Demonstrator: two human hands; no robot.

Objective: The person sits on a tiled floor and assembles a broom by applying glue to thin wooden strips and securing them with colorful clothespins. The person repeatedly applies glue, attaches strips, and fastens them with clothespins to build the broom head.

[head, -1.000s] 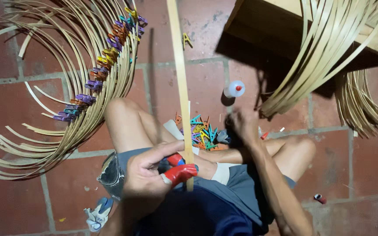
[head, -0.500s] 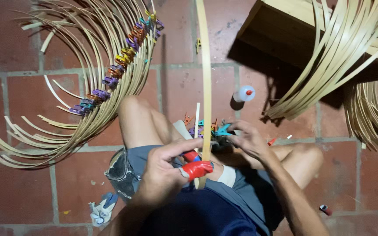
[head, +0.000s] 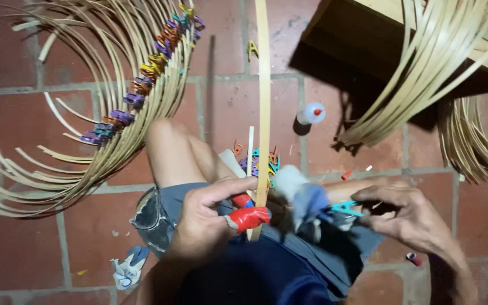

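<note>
My left hand (head: 210,217), with red tape wrapped on its thumb and a finger, pinches the near end of a long curved bamboo strip (head: 263,96) that runs away from me up out of view. My right hand (head: 410,217) holds a small teal clothes peg (head: 345,209) over my right thigh, a short way right of the strip. A pile of coloured pegs (head: 258,161) lies between my knees on the brick floor. I sit with bare knees and grey shorts.
A big bundle of bent bamboo strips (head: 86,164) clipped with coloured pegs (head: 142,85) arcs at the left. More strips (head: 425,73) hang over a wooden stool (head: 368,39) at top right. A small glue bottle (head: 310,114) stands on the bricks. A crumpled glove (head: 128,268) lies lower left.
My right hand left the peg pile between my knees and came back toward me to the right, now holding a teal peg. The strip has shifted a little to the right.
</note>
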